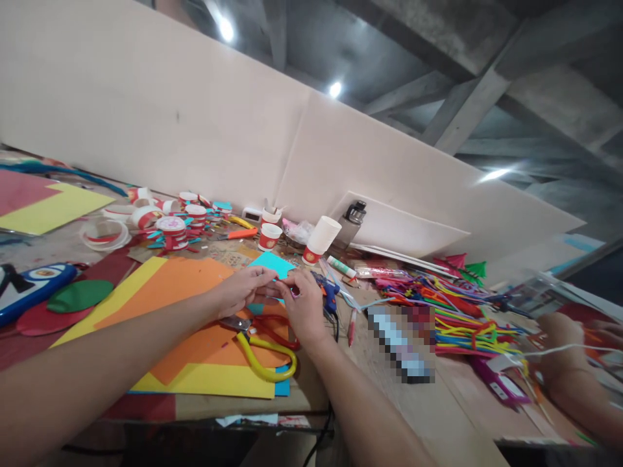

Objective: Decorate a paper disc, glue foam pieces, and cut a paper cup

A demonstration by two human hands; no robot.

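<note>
My left hand [243,290] and my right hand [302,305] meet over the coloured paper, fingertips pinched close together. Between them is something tiny, partly hidden by the fingers and too small to name. Scissors [253,360] with one yellow and one red handle lie just below my hands. Under them are orange paper [182,324] and yellow paper [219,381], with a cyan sheet [273,261] beyond my fingers. A blue glue gun [331,295] rests right beside my right hand.
Paper cups [269,237] and cut cup pieces [104,233] stand along the back. A dark bottle [351,224], colourful pipe cleaners [467,324] and a red pen [352,327] lie rightward. Another person's arm [567,363] reaches in at far right. A white board [219,123] rises behind.
</note>
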